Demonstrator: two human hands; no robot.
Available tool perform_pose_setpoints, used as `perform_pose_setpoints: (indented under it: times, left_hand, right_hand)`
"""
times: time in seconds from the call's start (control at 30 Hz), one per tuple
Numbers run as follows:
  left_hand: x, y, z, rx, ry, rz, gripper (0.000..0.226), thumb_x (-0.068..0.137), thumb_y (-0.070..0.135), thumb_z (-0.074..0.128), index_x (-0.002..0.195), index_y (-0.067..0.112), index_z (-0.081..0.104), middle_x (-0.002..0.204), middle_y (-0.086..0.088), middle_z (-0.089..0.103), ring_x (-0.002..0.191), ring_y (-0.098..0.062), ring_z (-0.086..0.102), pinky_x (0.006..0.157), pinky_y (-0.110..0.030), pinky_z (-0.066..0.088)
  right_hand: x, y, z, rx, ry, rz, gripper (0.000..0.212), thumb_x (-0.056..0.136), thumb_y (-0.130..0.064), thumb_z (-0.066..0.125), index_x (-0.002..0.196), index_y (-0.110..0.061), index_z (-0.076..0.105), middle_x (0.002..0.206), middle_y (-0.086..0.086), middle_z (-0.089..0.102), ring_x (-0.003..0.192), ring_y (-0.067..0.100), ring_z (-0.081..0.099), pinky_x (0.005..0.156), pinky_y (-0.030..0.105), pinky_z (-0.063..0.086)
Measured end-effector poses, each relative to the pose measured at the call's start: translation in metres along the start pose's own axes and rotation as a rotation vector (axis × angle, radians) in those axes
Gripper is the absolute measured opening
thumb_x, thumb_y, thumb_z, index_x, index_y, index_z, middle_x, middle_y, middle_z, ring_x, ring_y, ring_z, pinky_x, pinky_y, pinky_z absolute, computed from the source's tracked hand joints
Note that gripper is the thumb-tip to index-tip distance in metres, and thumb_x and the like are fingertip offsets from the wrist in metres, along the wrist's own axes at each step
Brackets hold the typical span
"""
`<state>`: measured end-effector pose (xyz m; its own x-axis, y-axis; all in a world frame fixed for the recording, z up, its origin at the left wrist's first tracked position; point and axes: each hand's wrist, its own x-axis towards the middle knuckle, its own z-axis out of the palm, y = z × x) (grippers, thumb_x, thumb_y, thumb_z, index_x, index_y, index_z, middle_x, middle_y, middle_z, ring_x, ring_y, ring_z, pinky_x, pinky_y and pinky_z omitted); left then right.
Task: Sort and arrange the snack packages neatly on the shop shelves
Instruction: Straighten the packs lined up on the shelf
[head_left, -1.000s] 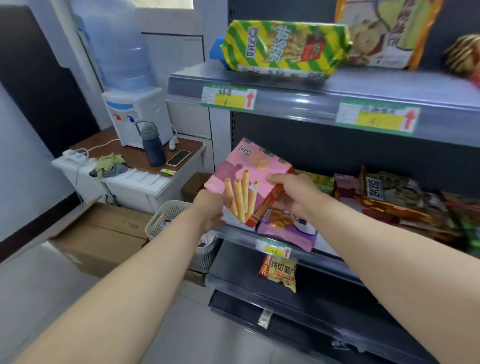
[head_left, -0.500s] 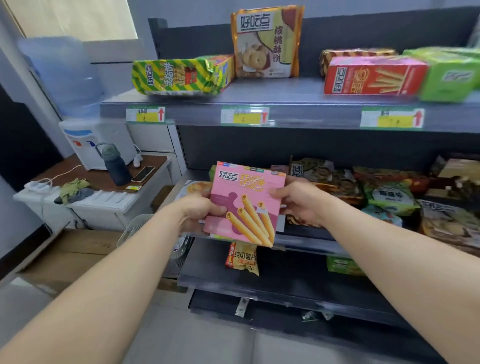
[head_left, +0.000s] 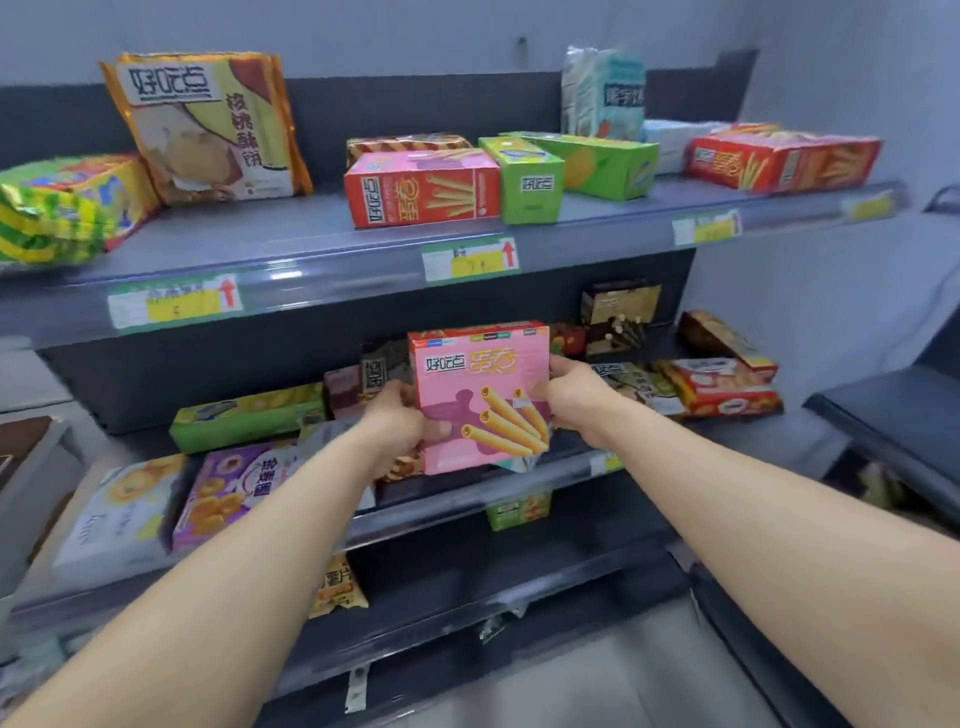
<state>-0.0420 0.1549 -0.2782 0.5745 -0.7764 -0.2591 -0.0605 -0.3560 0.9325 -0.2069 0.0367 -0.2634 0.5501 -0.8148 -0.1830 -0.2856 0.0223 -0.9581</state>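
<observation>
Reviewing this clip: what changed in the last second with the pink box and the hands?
The pink cardboard box of wafer rolls went from tilted, by the purple snack bag at the left end of the grey middle shelf, to upright and farther right along it. The view swung right as well. Unchanged: the left hand and right hand both grip the box's side edges; nothing was let go.

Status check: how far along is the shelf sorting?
Early to midway, I'd judge. Looks done: little; a red box and a green box sit on the top shelf, but at odd angles. In hand: the pink box, gripped by left hand and right hand before the middle shelf. Left: placing it, then straightening the overlapping packs there, such as the purple bag.
</observation>
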Motion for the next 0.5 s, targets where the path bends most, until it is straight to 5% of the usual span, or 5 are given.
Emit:
perform_pose_setpoints:
  times: [0.07, 0.2, 0.5]
  left_hand:
    - [0.01, 0.007, 0.025, 0.011, -0.024, 0.029, 0.052, 0.072, -0.003, 0.075, 0.111, 0.008, 0.043, 0.113, -0.015, 0.063, 0.1, -0.03, 0.062, 0.078, -0.042, 0.056]
    - [0.028, 0.019, 0.074, 0.056, -0.077, 0.048, 0.058, 0.072, -0.001, 0.076, 0.116, 0.01, 0.039, 0.114, -0.012, 0.059, 0.105, -0.029, 0.06, 0.09, -0.048, 0.052]
    - [0.095, 0.066, 0.197, 0.011, -0.048, 0.106, 0.059, 0.072, -0.008, 0.073, 0.125, 0.003, 0.05, 0.118, -0.014, 0.064, 0.105, -0.029, 0.062, 0.093, -0.044, 0.051]
  right_hand:
    - [-0.001, 0.007, -0.023, 0.006, 0.047, 0.021, 0.04, 0.09, -0.002, 0.048, 0.127, -0.015, 0.054, 0.117, 0.007, 0.066, 0.1, 0.022, 0.06, 0.075, 0.031, 0.048]
    - [0.004, 0.019, -0.069, -0.01, 0.12, 0.03, 0.041, 0.091, -0.003, 0.051, 0.13, -0.013, 0.053, 0.121, 0.009, 0.064, 0.114, 0.027, 0.058, 0.1, 0.044, 0.046]
    - [0.078, 0.04, -0.19, -0.086, 0.206, -0.015, 0.036, 0.092, -0.008, 0.051, 0.127, -0.014, 0.057, 0.122, 0.005, 0.064, 0.112, 0.023, 0.059, 0.1, 0.04, 0.047]
